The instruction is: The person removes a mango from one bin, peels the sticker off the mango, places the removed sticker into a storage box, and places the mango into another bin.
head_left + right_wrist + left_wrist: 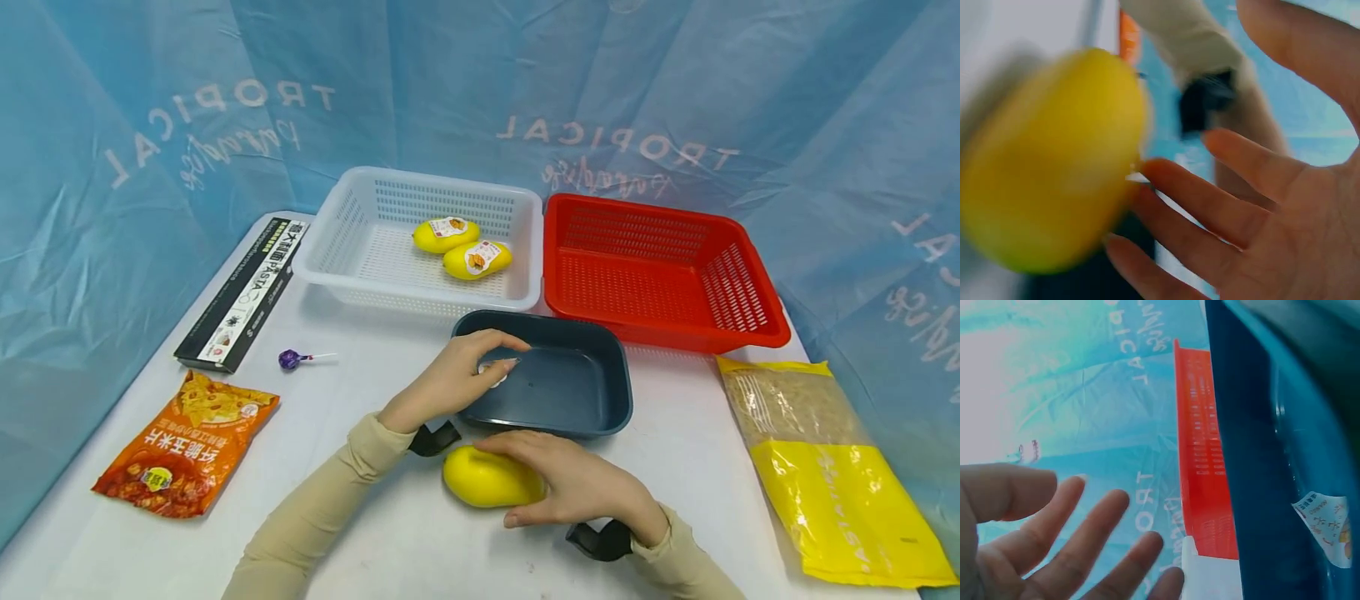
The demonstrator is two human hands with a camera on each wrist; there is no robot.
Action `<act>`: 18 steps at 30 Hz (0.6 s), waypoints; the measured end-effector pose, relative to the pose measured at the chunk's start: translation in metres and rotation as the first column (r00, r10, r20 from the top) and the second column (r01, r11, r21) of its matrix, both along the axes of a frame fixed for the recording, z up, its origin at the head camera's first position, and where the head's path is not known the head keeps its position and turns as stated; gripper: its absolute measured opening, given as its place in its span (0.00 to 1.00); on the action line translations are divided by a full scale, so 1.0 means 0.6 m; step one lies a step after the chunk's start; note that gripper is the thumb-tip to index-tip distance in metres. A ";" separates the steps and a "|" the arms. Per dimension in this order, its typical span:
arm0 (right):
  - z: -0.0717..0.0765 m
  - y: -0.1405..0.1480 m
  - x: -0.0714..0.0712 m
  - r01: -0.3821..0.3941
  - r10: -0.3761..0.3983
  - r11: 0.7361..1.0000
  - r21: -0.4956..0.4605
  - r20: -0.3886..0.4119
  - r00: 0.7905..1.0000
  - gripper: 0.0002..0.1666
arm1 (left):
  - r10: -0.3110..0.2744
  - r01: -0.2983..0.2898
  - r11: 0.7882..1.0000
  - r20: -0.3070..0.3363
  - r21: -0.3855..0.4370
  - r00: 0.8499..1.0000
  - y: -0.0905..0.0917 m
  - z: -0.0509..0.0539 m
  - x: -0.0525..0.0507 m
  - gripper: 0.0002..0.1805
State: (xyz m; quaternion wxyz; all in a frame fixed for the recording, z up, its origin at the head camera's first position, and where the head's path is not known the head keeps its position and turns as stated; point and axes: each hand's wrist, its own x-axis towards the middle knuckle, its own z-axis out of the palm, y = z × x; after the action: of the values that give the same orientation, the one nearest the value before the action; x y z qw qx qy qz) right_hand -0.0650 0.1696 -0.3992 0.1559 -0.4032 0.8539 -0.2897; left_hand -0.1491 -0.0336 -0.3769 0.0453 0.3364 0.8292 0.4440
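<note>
A yellow mango (491, 477) rests on the table in front of the dark blue basin (555, 421). My right hand (570, 475) is at its right side; fingers reach along its far side and the thumb is spread away. In the right wrist view, the fingertips (1150, 169) meet the edge of the blurred mango (1054, 162); whether they press cannot be told. My left hand (457, 375) hovers over the basin's left side, its fingers loosely bent around nothing. A white mango label (1325, 528) shows inside the basin, partly hidden by the left thumb in the head view.
Behind the basin stand a white basket (337, 287) holding two labelled mangoes (477, 260) and a red basket (675, 337). On the left lie a pasta box (243, 292), a lollipop (289, 359) and an orange snack bag (187, 450); a yellow pasta bag (840, 483) lies right.
</note>
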 end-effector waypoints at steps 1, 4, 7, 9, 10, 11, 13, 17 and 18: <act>0.008 0.004 -0.003 -0.010 0.010 1.000 -0.025 0.000 1.000 0.44 | -0.001 0.001 1.000 -0.008 0.012 1.000 -0.002 -0.001 0.003 0.14; 0.027 0.022 -0.011 -0.004 0.000 0.993 -0.120 -0.027 1.000 0.39 | -0.014 0.016 0.999 -0.035 0.051 0.999 -0.007 -0.005 0.015 0.14; 0.034 0.048 -0.021 0.049 -0.063 0.973 -0.227 -0.055 0.996 0.36 | -0.051 0.058 0.994 -0.075 0.097 0.996 -0.008 -0.012 0.029 0.13; 0.036 0.066 -0.028 0.107 -0.129 0.956 -0.271 -0.066 0.989 0.35 | -0.085 0.098 0.987 -0.108 0.125 0.991 -0.008 -0.018 0.039 0.12; 0.036 0.074 -0.032 0.136 -0.164 0.947 -0.290 -0.074 0.984 0.35 | -0.103 0.119 0.984 -0.121 0.136 0.987 -0.008 -0.021 0.043 0.12; 0.036 0.082 -0.036 0.166 -0.198 0.936 -0.311 -0.076 0.977 0.35 | -0.118 0.136 0.981 -0.133 0.138 0.984 -0.008 -0.023 0.048 0.12; 0.036 0.094 -0.045 0.227 -0.271 0.913 -0.340 -0.088 0.959 0.37 | -0.153 0.173 0.976 -0.149 0.135 0.977 -0.009 -0.026 0.056 0.12; 0.028 0.109 -0.069 0.355 -0.423 0.853 -0.382 -0.109 0.899 0.41 | -0.212 0.226 0.971 -0.155 0.083 0.965 -0.013 -0.029 0.072 0.12; 0.027 0.112 -0.074 0.388 -0.459 0.836 -0.389 -0.108 0.882 0.43 | -0.233 0.246 0.966 -0.149 0.075 0.961 -0.013 -0.031 0.074 0.12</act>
State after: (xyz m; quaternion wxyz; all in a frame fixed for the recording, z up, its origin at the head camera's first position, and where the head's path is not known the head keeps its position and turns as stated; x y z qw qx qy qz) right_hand -0.1093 0.2371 -0.3831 -0.0733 -0.2514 0.8662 -0.4256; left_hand -0.1046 -0.0415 -0.3952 0.0251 0.4661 0.7621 0.4488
